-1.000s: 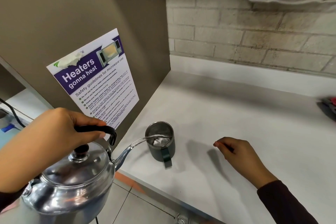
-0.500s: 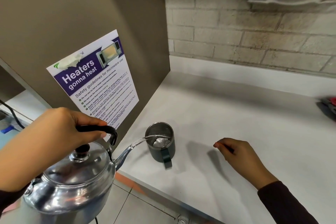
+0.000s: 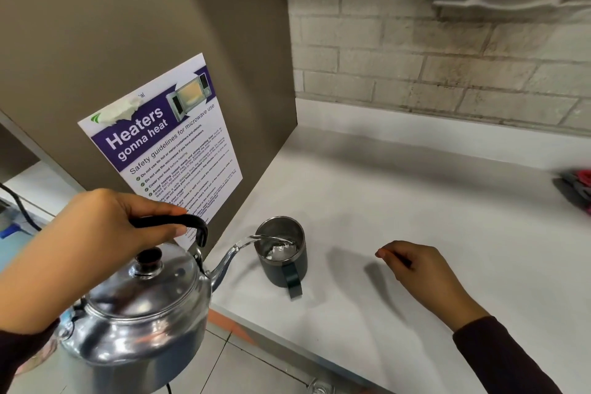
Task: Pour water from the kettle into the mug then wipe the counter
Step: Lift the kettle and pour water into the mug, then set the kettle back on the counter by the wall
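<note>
A shiny steel kettle [image 3: 140, 307] hangs tilted at the lower left, off the counter's front edge. My left hand [image 3: 92, 240] is closed around its black handle. A clear stream of water runs from the spout into a dark green mug [image 3: 284, 262] with a steel inside, which stands upright near the front left corner of the white counter [image 3: 415, 217]. The mug's handle points toward me. My right hand [image 3: 419, 269] hovers low over the counter to the right of the mug, fingers loosely curled, holding nothing.
A brown cabinet side panel [image 3: 144, 25] with a microwave safety poster [image 3: 166, 144] rises just left of the mug. A brick wall runs along the back. A red and grey object [image 3: 579, 185] lies at the right edge. Tiled floor shows below the counter's front edge.
Water keeps running from the spout into the mug. The kettle, the mug and both hands have hardly moved.
</note>
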The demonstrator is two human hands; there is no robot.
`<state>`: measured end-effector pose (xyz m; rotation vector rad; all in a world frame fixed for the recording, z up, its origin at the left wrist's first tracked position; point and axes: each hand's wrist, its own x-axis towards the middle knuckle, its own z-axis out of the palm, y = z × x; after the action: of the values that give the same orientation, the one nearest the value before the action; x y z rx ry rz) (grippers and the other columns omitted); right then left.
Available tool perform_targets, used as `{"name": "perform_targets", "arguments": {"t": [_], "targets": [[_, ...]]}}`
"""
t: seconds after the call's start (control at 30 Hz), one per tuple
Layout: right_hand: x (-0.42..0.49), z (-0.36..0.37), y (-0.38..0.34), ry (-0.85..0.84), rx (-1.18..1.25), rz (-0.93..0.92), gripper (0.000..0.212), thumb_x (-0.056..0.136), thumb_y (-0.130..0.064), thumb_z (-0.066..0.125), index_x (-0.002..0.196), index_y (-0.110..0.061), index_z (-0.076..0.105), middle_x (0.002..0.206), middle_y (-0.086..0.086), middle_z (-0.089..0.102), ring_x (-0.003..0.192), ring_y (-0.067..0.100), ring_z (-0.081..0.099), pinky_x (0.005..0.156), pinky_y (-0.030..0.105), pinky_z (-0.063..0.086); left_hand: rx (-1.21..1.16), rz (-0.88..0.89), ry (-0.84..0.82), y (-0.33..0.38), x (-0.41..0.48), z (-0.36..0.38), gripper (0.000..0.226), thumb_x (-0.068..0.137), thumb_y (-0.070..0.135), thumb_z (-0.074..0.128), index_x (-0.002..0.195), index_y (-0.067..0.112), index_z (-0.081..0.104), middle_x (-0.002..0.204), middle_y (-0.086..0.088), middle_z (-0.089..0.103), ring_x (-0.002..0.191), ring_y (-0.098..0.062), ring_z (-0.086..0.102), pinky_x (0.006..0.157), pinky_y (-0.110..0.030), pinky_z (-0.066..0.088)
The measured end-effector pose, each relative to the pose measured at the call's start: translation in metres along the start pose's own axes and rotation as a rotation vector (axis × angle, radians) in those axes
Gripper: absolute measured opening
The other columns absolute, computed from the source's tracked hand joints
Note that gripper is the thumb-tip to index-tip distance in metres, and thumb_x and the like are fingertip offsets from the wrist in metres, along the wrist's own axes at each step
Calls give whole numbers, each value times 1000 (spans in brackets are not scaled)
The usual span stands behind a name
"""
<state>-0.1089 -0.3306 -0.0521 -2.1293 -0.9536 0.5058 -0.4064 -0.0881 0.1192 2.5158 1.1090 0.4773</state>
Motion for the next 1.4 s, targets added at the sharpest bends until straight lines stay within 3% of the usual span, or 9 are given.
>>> {"name": "perform_targets", "arguments": {"t": [0.17,0.3,0.43,0.53,0.7,0.87,1.1,1.23,1.4], "targets": [[0,-3,1,11,-12,0,17,91,-27,57,81,-30,70,60,-30,60,56,-1,54,57,17,41,-139,56,28,8,14,2,26,47,68,64,71,75,59,62,30,70,54,-26,71,43,-36,53],[-1,-6,3,44,-18,18,17,91,-29,57,79,-34,68,60,-29,59,55,-1,53,52,9,38,-305,97,81,25,34,4,29,56,51,76,74,70,63,65,42,65,50,11,64,45,-4,49],[-2,-9,4,86,11,45,17,90,-31,57,78,-35,68,55,-15,59,50,4,50,53,13,39,-449,118,144,35,54,11,26,61,42,79,76,60,69,64,43,65,60,23,61,53,8,41],[-3,-13,4,133,18,68,17,90,-31,57,79,-36,68,58,-10,61,52,5,52,53,14,40,-485,158,154,47,77,18,21,64,36,82,74,52,73,63,43,65,64,21,63,58,7,42],[-4,-19,3,202,32,119,17,90,-31,56,81,-35,69,68,-5,69,60,11,59,60,23,47,-517,269,159,74,111,35,25,69,24,81,89,37,73,59,43,63,61,23,60,56,8,40],[-3,-21,3,276,44,169,17,91,-29,56,82,-33,70,58,-9,63,52,7,52,58,22,44,-607,328,123,97,148,56,35,69,18,83,102,23,73,59,34,67,65,22,62,60,5,44],[-1,-26,-1,362,13,216,17,91,-28,56,85,-28,71,58,-31,58,54,2,51,53,12,36,-634,408,6,132,201,97,15,63,37,85,70,34,73,54,33,66,54,14,61,52,1,44],[1,-26,-1,413,22,274,17,91,-31,56,85,-27,71,58,-17,60,55,1,51,53,11,37,-586,407,-31,148,235,140,42,60,47,84,53,11,62,39,9,49,36,0,40,39,-9,30],[5,-28,0,456,10,333,18,91,-33,56,86,-24,71,60,-9,59,54,4,50,58,20,41,-494,466,-144,167,269,192,60,57,61,77,46,11,46,37,6,35,34,-4,36,34,-10,22]]}}
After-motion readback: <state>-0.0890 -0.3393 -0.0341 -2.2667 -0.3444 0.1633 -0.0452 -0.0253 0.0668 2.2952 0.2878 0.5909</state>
